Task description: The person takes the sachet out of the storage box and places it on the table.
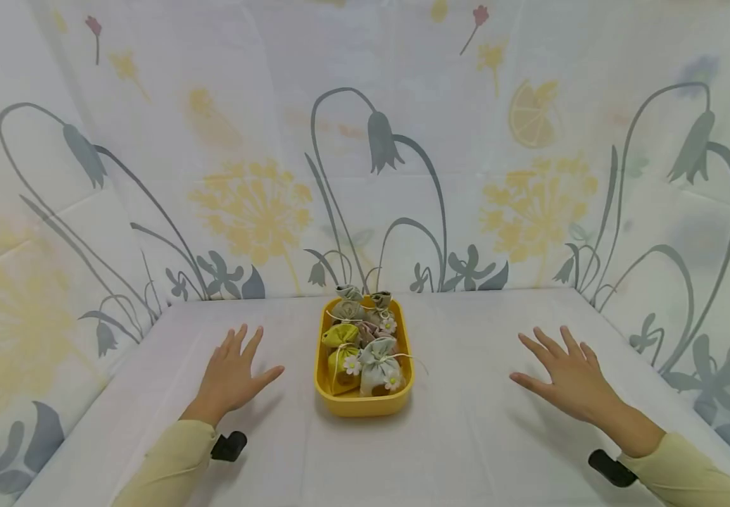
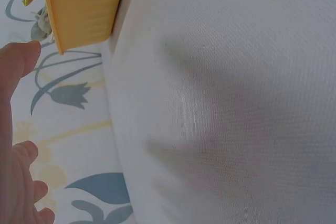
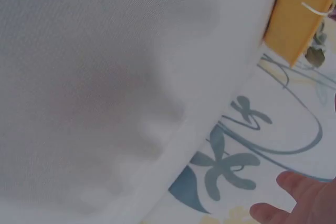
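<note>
Pale yellow sleeves (image 1: pixel 168 465) enter from the bottom edge of the head view, each with a black wrist-mounted device (image 1: pixel 229 446) beside the cuff. Left hand (image 1: pixel 233 377), fingers spread and straight, palm down over the white tablecloth (image 1: pixel 466 436), holds nothing and lies to the left of the yellow tray (image 1: pixel 362 405), well apart from it. Right hand (image 1: pixel 567 380), likewise spread flat and empty, lies to the right of the tray, farther from it than the left. Yellow tray, centred between both hands, contains several small drawstring sachets (image 1: pixel 379 366) in green, yellow, grey and beige, some bearing white daisy ornaments. Behind the tray rises a floral-printed backdrop (image 1: pixel 365 141) of grey bellflowers and yellow dandelions. Wrist views show a tray corner, cloth and fingertips only.
</note>
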`<state>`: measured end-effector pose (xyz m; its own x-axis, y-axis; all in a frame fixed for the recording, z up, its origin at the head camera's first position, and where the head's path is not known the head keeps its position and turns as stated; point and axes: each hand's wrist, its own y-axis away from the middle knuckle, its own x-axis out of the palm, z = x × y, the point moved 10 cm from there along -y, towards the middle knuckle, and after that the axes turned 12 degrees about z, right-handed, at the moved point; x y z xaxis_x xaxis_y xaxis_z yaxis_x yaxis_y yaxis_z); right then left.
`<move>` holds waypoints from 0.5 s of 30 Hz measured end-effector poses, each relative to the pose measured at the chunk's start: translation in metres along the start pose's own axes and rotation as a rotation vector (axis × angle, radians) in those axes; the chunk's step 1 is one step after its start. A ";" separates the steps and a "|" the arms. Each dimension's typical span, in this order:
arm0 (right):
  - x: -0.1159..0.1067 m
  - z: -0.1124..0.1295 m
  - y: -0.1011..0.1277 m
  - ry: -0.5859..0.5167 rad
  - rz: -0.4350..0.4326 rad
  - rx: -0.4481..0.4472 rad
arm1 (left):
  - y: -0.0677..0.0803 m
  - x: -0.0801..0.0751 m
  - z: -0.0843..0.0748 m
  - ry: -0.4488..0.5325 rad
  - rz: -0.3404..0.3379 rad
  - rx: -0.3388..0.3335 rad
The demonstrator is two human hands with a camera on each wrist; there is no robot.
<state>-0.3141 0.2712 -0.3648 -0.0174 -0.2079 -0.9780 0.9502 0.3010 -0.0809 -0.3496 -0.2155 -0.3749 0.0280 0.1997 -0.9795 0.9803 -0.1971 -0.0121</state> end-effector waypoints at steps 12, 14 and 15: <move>0.004 0.029 -0.005 -0.051 -0.026 -0.057 | -0.007 0.003 -0.010 0.076 0.005 0.012; 0.005 0.032 -0.006 -0.059 -0.024 -0.062 | -0.009 0.003 -0.013 0.095 0.003 0.021; 0.006 0.034 -0.007 -0.063 -0.025 -0.063 | -0.010 0.002 -0.014 0.106 0.001 0.026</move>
<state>-0.3099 0.2365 -0.3637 -0.0190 -0.2736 -0.9617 0.9280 0.3531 -0.1188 -0.3562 -0.1994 -0.3743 0.0506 0.2994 -0.9528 0.9748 -0.2223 -0.0181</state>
